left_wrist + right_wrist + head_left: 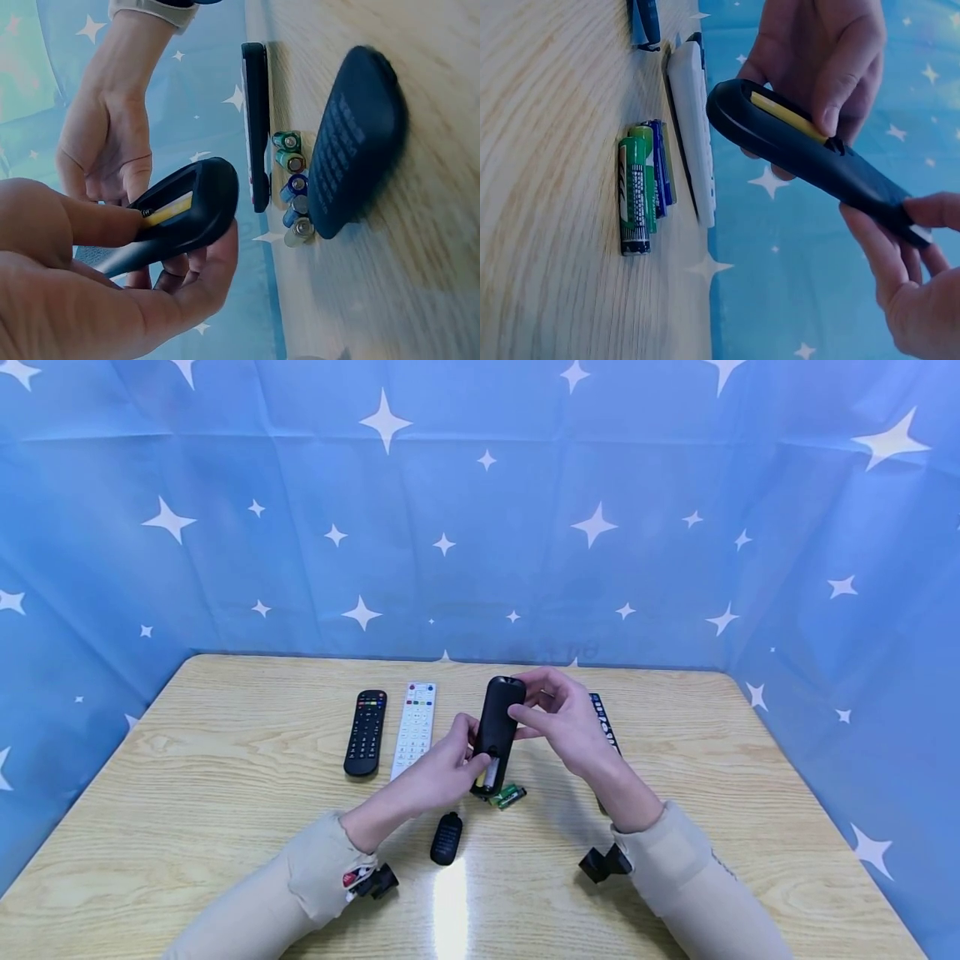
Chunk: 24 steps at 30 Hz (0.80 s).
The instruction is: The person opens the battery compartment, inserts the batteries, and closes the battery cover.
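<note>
A black remote control (497, 714) is held above the table, its back with the open battery compartment turned up toward the head view. My left hand (441, 768) grips its lower part, fingers underneath. The left thumb (112, 223) touches the compartment where a yellow battery (786, 114) lies, near the spring. At the far end, my right hand (567, 727) pinches the remote between thumb and fingers. Below it, several loose green and blue batteries (635, 199) lie side by side on the table. The black battery cover (447, 839) rests on the table closer to me.
To the left lie another black remote (366, 732) and a white remote (415, 722). A further dark remote (603, 722) is partly hidden behind my right hand. The wooden table (225, 827) ends at a blue curtain (480, 527) with white stars.
</note>
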Available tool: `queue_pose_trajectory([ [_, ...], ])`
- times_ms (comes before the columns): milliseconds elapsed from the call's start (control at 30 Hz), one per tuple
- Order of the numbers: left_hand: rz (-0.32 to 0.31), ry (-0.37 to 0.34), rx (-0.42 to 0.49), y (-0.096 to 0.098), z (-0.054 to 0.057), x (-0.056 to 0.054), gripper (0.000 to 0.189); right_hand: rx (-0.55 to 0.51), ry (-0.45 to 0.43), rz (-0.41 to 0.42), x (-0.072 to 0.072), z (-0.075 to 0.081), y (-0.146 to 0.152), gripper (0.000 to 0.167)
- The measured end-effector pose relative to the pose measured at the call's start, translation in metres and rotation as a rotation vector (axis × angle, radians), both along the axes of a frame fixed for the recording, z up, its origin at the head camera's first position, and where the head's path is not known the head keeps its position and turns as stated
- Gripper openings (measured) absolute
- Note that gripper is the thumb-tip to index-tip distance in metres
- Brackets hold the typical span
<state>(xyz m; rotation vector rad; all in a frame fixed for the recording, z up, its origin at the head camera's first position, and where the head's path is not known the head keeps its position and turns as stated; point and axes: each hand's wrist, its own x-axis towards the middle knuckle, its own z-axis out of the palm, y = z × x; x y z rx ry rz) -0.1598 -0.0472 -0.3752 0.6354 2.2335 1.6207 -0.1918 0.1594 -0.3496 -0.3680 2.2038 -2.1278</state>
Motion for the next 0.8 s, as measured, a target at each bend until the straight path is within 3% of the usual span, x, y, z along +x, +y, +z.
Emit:
queue_pose_trajectory([
  [200,0.012,0.012,0.001,-0.001,-0.005,-0.002,0.019,0.002,-0.002,0.007,-0.004,-0.002,0.002,0.039],
  [433,0.044,-0.107,0.081,-0.002,-0.007,-0.005,0.025,0.006,-0.028,-0.001,-0.006,-0.002,0.005,0.040],
  [533,0.047,-0.126,0.100,-0.002,-0.008,-0.007,0.027,-0.004,-0.036,-0.001,-0.006,-0.002,0.007,0.040],
  [800,0.043,-0.105,0.104,-0.003,-0.010,-0.008,0.026,-0.032,-0.034,-0.002,-0.009,-0.001,0.014,0.041],
])
